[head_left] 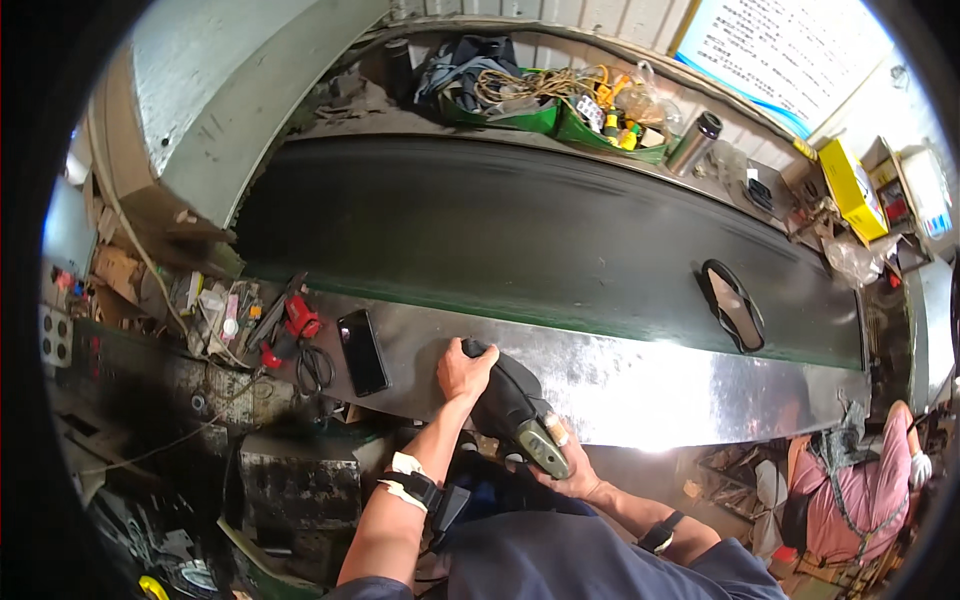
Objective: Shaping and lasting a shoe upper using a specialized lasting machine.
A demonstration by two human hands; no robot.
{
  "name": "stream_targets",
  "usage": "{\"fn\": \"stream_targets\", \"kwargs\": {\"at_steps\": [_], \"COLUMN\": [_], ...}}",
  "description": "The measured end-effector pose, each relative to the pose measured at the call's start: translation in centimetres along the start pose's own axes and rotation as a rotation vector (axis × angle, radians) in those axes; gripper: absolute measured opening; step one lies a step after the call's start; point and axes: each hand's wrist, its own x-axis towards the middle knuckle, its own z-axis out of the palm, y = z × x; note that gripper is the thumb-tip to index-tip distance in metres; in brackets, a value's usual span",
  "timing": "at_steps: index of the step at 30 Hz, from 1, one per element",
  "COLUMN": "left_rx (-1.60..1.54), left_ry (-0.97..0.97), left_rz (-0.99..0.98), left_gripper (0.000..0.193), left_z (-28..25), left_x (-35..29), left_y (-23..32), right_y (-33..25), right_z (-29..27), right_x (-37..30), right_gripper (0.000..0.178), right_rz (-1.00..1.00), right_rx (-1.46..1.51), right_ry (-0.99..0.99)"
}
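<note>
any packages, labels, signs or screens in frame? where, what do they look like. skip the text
Wall sign: top right, large white sheet of dark print, blue lower edge, yellow side trim.
Yellow box: right end of the bench, flat carton standing tilted.
White carton: far right, white with red and blue printed patches.
Phone: on the metal ledge left of the left hand, black rectangle, screen dark.
Nothing readable on the shoe in hand.

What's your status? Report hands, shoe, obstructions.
Left hand gripping black shoe top. Right hand cupping its heel. Phone left on metal ledge, apart.
</note>
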Motion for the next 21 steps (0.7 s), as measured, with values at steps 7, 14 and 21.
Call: {"fn": "stream_targets", "kwargs": {"at_steps": [7, 14, 21], "left_rx": [-0.382, -0.608, -0.555], "left_ry": [-0.006, 0.246, 0.778], "left_rz": [0.031, 0.083, -0.015], "left_gripper": [0.045, 0.04, 0.044], "left_z": [-6.3, -16.8, -31.9], "left_x": [-1.1, -6.6, -18.4], "left_y": [-2.1, -7.8, -17.9], "right_y": [-6.2, -15.4, -26.4], "right_z": [-3.8, 3.2, 17.1], "right_x": [3.9, 11.8, 9.6], "right_gripper": [0.134, 0.082, 0.05], "right_rz": [0.114, 0.764, 0.167], "right_rx": [0.643, 0.79, 0.624], "right_ry": [-0.277, -0.349, -0.488]}}
